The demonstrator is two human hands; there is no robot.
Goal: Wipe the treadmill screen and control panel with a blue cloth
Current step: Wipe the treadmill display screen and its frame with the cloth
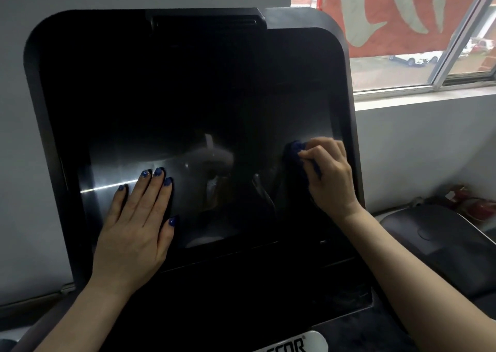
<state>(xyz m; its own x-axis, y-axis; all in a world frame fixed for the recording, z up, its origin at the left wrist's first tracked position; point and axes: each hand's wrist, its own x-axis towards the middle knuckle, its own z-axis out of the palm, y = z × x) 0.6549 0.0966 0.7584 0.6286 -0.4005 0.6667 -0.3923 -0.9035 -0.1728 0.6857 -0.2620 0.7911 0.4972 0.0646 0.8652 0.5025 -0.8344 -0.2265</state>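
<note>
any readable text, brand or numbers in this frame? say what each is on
"ECOR" (partial, cut off by the frame's bottom edge): white badge below the treadmill console.
Red banner in the window: large pale shapes, not readable as letters.
Treadmill screen: dark, no text showing.

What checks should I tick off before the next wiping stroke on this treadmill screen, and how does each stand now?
1. Crumpled blue cloth gripped by the right hand: ok.
2. Cloth touching the glossy black treadmill screen: ok, at its right side.
3. Left hand flat on the screen, fingers straight: ok, though it covers the lower left area.
4. Upper screen reached yet: cannot tell.
5. Dark control panel below the screen wiped: cannot tell.
6. Smears remaining: not ok, streaky glare shows across the lower screen.
</note>
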